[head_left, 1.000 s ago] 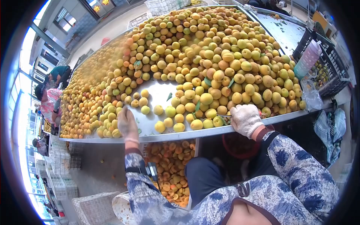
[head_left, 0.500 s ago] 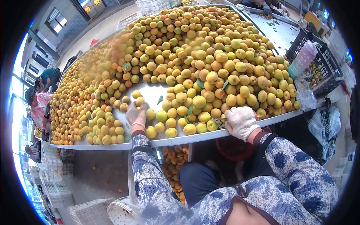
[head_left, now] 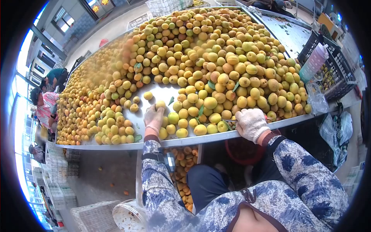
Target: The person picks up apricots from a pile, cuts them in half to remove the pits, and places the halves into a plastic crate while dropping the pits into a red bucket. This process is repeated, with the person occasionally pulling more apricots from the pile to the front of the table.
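Yellow-green apricots (head_left: 216, 58) are heaped on a metal-topped table (head_left: 170, 89). Over a bare patch near its front edge, my left hand (head_left: 154, 118) has its fingers closed on an apricot (head_left: 160, 104). Another single apricot (head_left: 148, 95) lies just beyond, apart from the fingers. My right hand (head_left: 251, 123), in a whitish knitted glove, is closed in a fist at the table's front edge. A thin metal tool (head_left: 230, 120) sticks out leftward from that fist; its handle is hidden in the glove. Several apricots lie between the two hands.
Below the table, a container of split orange apricots (head_left: 183, 154) stands by my knees, with a red basin (head_left: 242, 150) to its right. A white bucket (head_left: 125, 216) is at lower left. A bottle (head_left: 313, 62) and black crate (head_left: 336, 73) stand at right. Co-workers (head_left: 46, 104) are at far left.
My left hand has shifted right along the bare metal with the apricot at its fingertips, leaving the other apricot behind. My right hand stays at the table edge, and the view has shifted slightly.
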The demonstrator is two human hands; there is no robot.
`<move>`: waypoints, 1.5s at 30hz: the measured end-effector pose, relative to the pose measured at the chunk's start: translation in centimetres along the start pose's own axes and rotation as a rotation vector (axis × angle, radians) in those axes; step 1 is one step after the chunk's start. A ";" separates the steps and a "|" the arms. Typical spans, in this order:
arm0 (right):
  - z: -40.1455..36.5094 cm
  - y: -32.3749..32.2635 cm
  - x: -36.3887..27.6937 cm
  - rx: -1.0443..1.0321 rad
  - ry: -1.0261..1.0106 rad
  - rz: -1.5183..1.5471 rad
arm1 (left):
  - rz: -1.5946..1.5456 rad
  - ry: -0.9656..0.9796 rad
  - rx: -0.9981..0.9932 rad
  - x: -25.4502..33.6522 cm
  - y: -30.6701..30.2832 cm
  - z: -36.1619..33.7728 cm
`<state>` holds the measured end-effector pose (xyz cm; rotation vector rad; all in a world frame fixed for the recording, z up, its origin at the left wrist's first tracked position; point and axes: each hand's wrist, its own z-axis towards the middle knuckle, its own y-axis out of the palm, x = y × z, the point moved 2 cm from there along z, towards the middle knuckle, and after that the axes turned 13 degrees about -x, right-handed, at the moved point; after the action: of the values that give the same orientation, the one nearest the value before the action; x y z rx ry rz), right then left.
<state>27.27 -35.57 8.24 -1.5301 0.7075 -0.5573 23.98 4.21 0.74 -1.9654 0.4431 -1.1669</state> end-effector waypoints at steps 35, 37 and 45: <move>-0.5 -0.5 0.7 -0.087 0.036 0.095 | 0.129 0.386 0.299 4.4 3.5 -4.8; -0.5 -0.5 0.7 -0.089 0.035 0.095 | 0.227 0.368 0.327 6.6 3.3 -4.7; -0.6 -0.8 0.7 -0.064 0.024 0.086 | -0.680 0.496 0.048 18.6 3.4 -3.4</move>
<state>27.39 -36.48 9.07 -1.5464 0.8121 -0.4938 30.95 -11.29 9.67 -1.8176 -0.0337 -2.0888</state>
